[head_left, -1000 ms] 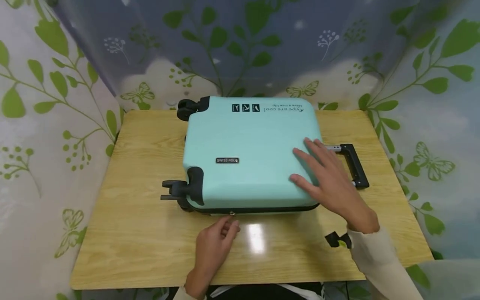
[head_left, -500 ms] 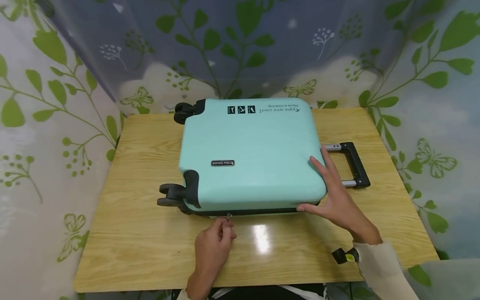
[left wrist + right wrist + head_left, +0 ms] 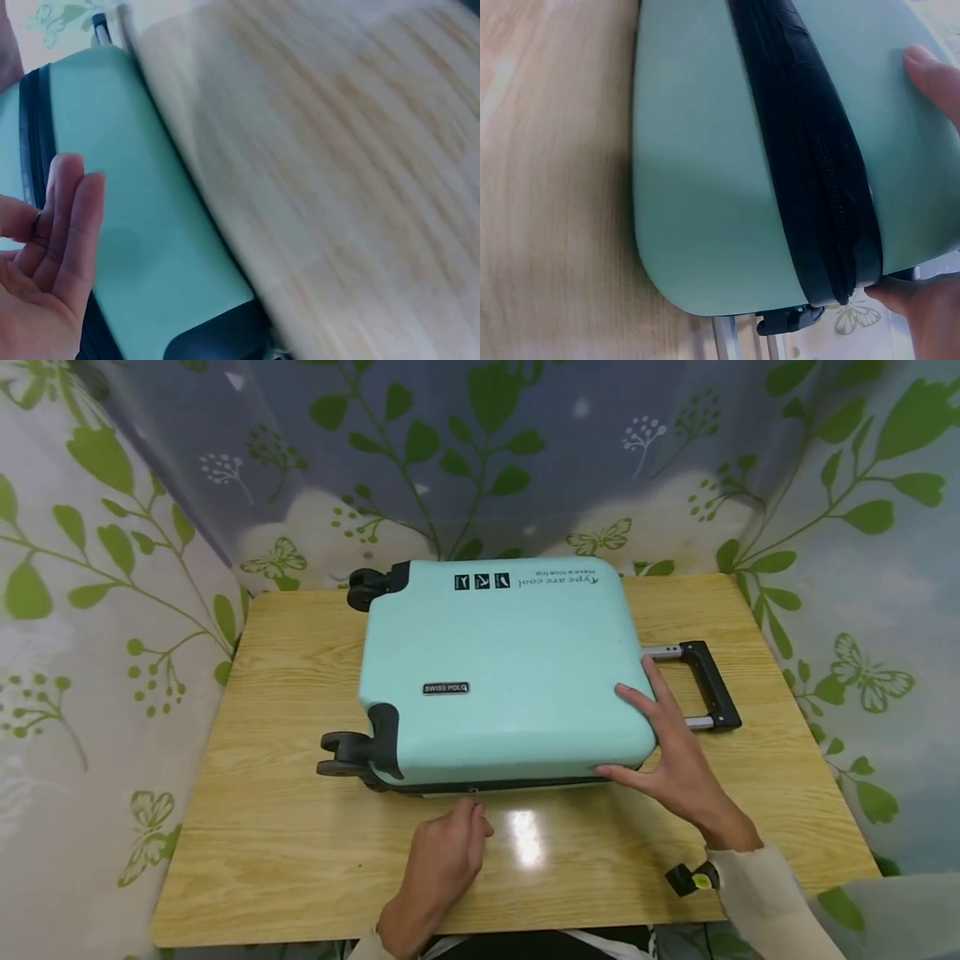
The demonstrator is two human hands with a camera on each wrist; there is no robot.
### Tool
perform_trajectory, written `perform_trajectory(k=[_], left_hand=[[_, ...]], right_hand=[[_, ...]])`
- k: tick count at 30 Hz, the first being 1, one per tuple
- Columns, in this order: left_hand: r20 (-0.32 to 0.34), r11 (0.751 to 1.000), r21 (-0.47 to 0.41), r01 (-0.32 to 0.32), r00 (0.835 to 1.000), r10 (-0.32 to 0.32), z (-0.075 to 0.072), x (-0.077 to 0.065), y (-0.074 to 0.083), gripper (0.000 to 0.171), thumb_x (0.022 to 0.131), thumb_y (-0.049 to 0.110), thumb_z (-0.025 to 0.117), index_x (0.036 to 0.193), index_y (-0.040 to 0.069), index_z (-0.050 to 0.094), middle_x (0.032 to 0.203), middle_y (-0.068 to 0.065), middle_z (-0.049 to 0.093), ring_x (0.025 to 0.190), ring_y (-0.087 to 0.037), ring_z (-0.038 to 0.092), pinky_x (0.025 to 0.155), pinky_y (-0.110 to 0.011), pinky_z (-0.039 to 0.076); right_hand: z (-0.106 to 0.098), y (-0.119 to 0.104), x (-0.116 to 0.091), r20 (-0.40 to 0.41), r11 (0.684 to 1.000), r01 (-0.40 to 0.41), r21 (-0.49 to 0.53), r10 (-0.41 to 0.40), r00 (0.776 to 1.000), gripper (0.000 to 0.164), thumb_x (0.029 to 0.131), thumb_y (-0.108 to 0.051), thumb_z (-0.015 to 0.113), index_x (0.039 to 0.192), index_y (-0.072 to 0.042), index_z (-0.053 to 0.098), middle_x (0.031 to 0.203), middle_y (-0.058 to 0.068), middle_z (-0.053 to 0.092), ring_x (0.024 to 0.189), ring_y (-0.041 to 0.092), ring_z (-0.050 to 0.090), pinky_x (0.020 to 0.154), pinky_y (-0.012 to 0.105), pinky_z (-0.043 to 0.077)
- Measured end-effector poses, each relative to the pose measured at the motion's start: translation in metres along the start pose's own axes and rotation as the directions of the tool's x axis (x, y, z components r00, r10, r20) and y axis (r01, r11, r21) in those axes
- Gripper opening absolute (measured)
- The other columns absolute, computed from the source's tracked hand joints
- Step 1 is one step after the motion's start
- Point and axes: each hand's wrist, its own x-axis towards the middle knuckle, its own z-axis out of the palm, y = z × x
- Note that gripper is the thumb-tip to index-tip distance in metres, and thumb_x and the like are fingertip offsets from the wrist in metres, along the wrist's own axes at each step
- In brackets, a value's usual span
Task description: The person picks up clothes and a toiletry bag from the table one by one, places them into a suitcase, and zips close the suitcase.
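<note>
A mint-green hard-shell suitcase (image 3: 495, 652) lies flat, its wheels to the left. My left hand (image 3: 446, 856) is at the near side, thumb and index finger pinching the small zipper pull (image 3: 473, 792). In the left wrist view the other fingers (image 3: 86, 217) extend beside the shell. My right hand (image 3: 678, 768) rests spread over the near right corner, its thumb by the near edge and its fingers on the lid and right end. The black zipper band (image 3: 802, 150) runs around the side in the right wrist view; its teeth show near the corner.
The suitcase lies on a wood-grain table (image 3: 270, 852). Its extended trolley handle (image 3: 712, 685) reaches right, and black wheels (image 3: 348, 752) jut out left. A black strap piece with a yellow-green mark (image 3: 693, 878) is by the right sleeve. Leaf-patterned cloth surrounds the table.
My left hand has taken hold of the zipper pull and moved it slightly right. My right hand has shifted from the lid's top to the near right corner.
</note>
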Motion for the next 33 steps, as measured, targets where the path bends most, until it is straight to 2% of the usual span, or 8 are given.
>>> perform_trajectory(k=[6,8,12,17,21,25,29,33], left_hand=[[-0.001,0.992,-0.022,-0.128,0.992,0.128,0.020,0.010,0.014,0.013,0.099,0.001,0.072,0.091,0.008,0.064,0.076,0.006,0.078,0.050,-0.006,0.067,0.044,-0.019,0.046],[0.009,0.988,-0.030,-0.148,0.989,0.149,0.027,0.014,0.021,0.014,0.100,0.002,0.071,0.090,0.009,0.064,0.077,0.005,0.079,0.050,-0.006,0.067,0.044,-0.019,0.045],[0.033,0.990,-0.036,-0.138,0.990,0.139,0.040,0.022,0.038,0.013,0.102,0.003,0.070,0.091,0.007,0.066,0.077,0.002,0.079,0.052,-0.008,0.069,0.044,-0.021,0.047],[0.073,0.995,-0.041,-0.087,0.993,0.089,0.052,0.029,0.053,0.010,0.104,0.005,0.069,0.095,0.006,0.068,0.075,0.002,0.077,0.051,-0.009,0.067,0.044,-0.018,0.045],[0.093,0.993,-0.056,-0.105,0.990,0.110,0.055,0.031,0.058,0.010,0.105,0.005,0.069,0.095,0.006,0.068,0.068,0.002,0.072,0.044,-0.006,0.058,0.043,-0.013,0.033],[0.151,0.986,-0.049,-0.160,0.974,0.166,0.059,0.032,0.065,0.010,0.106,0.008,0.068,0.096,0.007,0.068,0.060,0.006,0.062,0.041,-0.002,0.049,0.043,-0.012,0.025],[0.202,0.979,0.025,-0.202,0.960,0.193,0.065,0.038,0.080,0.018,0.109,0.014,0.067,0.090,0.012,0.069,0.051,0.010,0.041,0.039,0.001,0.027,0.043,-0.014,0.016],[0.211,0.965,0.113,-0.235,0.955,0.208,0.073,0.045,0.093,0.021,0.109,0.018,0.067,0.088,0.016,0.067,0.050,0.012,0.032,0.040,0.001,0.014,0.042,-0.015,0.010]], right_hand=[[0.001,0.001,-0.003,0.000,1.000,0.000,0.013,0.000,1.000,0.111,0.070,-0.005,0.103,0.165,-0.019,0.047,0.186,0.004,0.003,0.169,0.043,0.009,0.114,0.080,0.031],[0.003,0.001,-0.004,-0.002,1.000,0.009,0.011,-0.009,1.000,0.111,0.070,-0.005,0.103,0.165,-0.018,0.047,0.186,0.005,0.003,0.170,0.043,0.009,0.114,0.079,0.031],[0.005,0.002,-0.005,-0.015,1.000,0.024,0.000,-0.024,1.000,0.112,0.070,-0.006,0.103,0.165,-0.017,0.047,0.186,0.005,0.004,0.170,0.043,0.010,0.114,0.079,0.033],[0.003,0.002,-0.006,-0.025,1.000,0.028,0.002,-0.028,0.999,0.110,0.072,-0.012,0.103,0.166,-0.017,0.046,0.186,0.003,0.004,0.170,0.042,0.009,0.115,0.079,0.032],[-0.001,0.004,-0.008,-0.033,1.000,0.024,0.001,-0.024,0.999,0.108,0.074,-0.016,0.103,0.166,-0.016,0.046,0.186,0.003,0.004,0.170,0.042,0.009,0.115,0.079,0.032],[0.002,0.006,-0.013,-0.056,0.999,0.038,0.007,-0.037,0.998,0.102,0.081,-0.040,0.099,0.165,-0.015,0.047,0.186,0.004,0.005,0.169,0.042,0.010,0.115,0.079,0.031],[0.013,0.004,-0.016,-0.069,0.997,0.074,0.005,-0.074,0.995,0.100,0.087,-0.064,0.082,0.165,-0.014,0.046,0.185,0.009,0.004,0.169,0.043,0.011,0.114,0.079,0.031],[0.017,0.002,-0.013,-0.079,0.995,0.097,0.006,-0.096,0.992,0.102,0.087,-0.071,0.077,0.165,-0.013,0.045,0.185,0.010,0.005,0.169,0.042,0.012,0.116,0.079,0.030]])
